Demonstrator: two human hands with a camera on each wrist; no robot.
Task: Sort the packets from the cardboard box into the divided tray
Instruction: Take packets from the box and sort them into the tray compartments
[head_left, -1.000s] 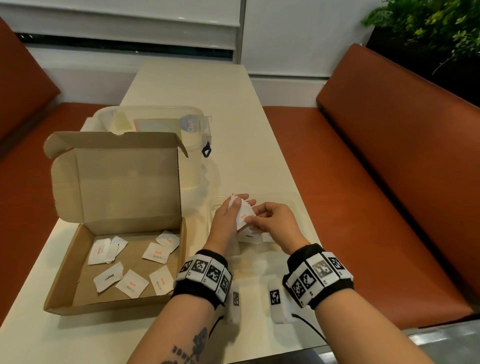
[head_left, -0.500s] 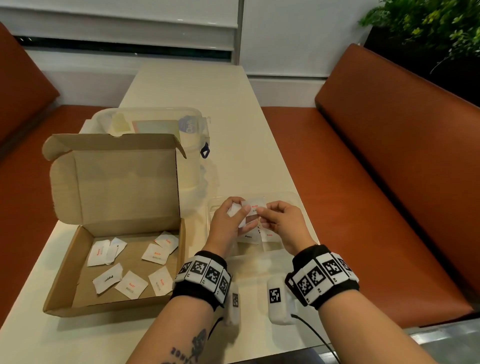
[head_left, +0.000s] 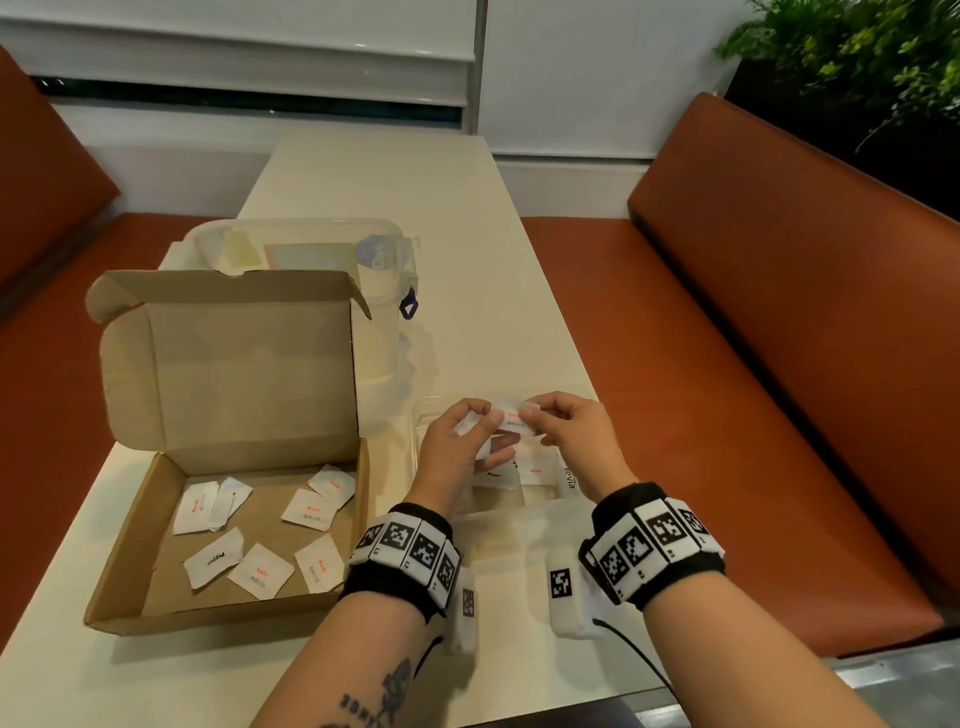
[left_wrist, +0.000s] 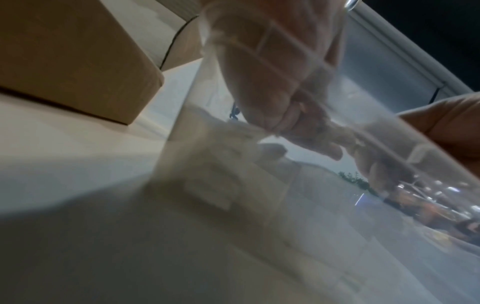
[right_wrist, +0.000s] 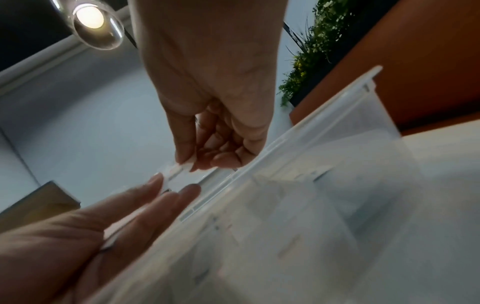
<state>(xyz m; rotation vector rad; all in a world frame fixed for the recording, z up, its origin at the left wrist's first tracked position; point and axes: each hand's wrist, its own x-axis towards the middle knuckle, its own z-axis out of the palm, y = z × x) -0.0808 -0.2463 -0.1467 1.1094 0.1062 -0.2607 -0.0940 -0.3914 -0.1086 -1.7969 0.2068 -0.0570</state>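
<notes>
In the head view an open cardboard box (head_left: 124, 545) at the left holds several white packets (head_left: 311, 512). Both hands hover over the clear divided tray (head_left: 566, 391) to its right. My left hand (head_left: 480, 423) grips a small bunch of packets (head_left: 467, 423). My right hand (head_left: 530, 415) pinches the right edge of a salt packet (head_left: 511, 420), while the left thumb lies on its left edge. Pepper (head_left: 496, 474), salt (head_left: 535, 470) and stevia (head_left: 569, 475) packets lie in the tray. The right wrist view shows my right hand (right_wrist: 187, 164) pinching that packet (right_wrist: 182, 176) beside the tray rim (right_wrist: 285, 148).
A clear lidded container (head_left: 296, 249) stands behind the box lid (head_left: 228, 364). Orange bench seats (head_left: 727, 364) flank the narrow table (head_left: 467, 260), whose right edge runs close to the tray. A green plant (head_left: 857, 52) is at the far right.
The packets stood upright in my left hand with the right hand beneath them. Now the right hand has drawn one salt packet out to the right, and it lies flat between the hands.
</notes>
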